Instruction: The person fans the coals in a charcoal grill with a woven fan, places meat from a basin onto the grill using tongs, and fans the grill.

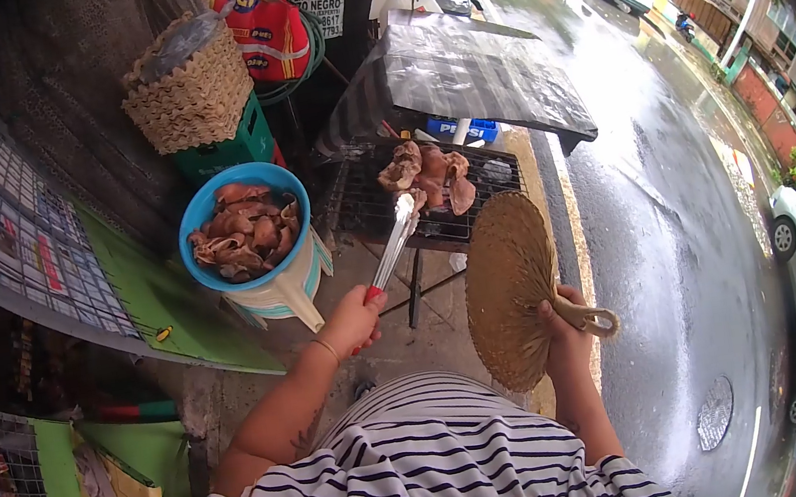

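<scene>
My left hand [351, 323] is closed round the red grip of metal tongs [392, 242]. The tips of the tongs meet the near edge of the meat pieces [432, 176] lying on the grill grate [366, 197]; whether they pinch a piece I cannot tell. In my right hand [567, 332] is a woven hand fan [509, 289], its looped handle sticking out to the right. The fan stands upright beside the grill's near right corner. Left of the grill, a blue basin [189, 238] holds several more pieces of meat.
Under the basin stands a white plastic stool [296, 297]. A woven basket [191, 90] rests on a green crate [248, 137] behind it. A dark striped cover [485, 71] overhangs the grill's far side. Wet road [642, 267] with parked cars lies right; a mesh-fronted stall [44, 235] is left.
</scene>
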A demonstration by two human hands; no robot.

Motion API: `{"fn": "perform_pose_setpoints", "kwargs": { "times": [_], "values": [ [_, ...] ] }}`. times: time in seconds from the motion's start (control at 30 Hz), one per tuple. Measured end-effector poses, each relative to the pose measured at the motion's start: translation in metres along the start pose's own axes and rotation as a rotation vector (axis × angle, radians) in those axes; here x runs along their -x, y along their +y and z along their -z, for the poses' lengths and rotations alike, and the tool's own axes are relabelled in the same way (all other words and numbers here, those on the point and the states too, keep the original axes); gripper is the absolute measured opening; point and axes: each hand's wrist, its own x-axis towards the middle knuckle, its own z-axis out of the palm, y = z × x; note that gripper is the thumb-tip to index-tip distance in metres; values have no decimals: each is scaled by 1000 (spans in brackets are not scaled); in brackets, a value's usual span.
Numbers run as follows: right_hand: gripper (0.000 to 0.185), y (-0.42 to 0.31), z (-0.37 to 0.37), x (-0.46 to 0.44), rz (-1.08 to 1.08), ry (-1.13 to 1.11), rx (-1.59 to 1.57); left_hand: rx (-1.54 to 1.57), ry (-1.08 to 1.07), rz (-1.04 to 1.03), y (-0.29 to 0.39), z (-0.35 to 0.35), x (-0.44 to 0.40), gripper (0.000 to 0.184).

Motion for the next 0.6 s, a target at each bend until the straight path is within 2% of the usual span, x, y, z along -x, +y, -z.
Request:
{"fn": "perform_pose_setpoints", "kwargs": {
  "times": [0.2,0.3,0.4,0.47,0.53,0.6],
  "values": [
    [33,-10,-12,0,-23,-15,-82,-128,-17,5,4,16,28,28],
    [34,-5,-10,-1,-19,-11,-100,-230,31,-65,12,35,52,29],
    [34,-1,-9,0,-22,28,-117,-362,179,-299,-3,54,21,29],
    [34,-8,-10,3,-48,28,-115,-404,316,-338,4,63,-12,28],
    [34,-11,-12,6,-57,20,-125,-428,348,-306,-11,70,-67,30],
    [34,-13,-9,6,-48,8,-136,-428,319,-281,-5,67,-82,30]
  ]
}}
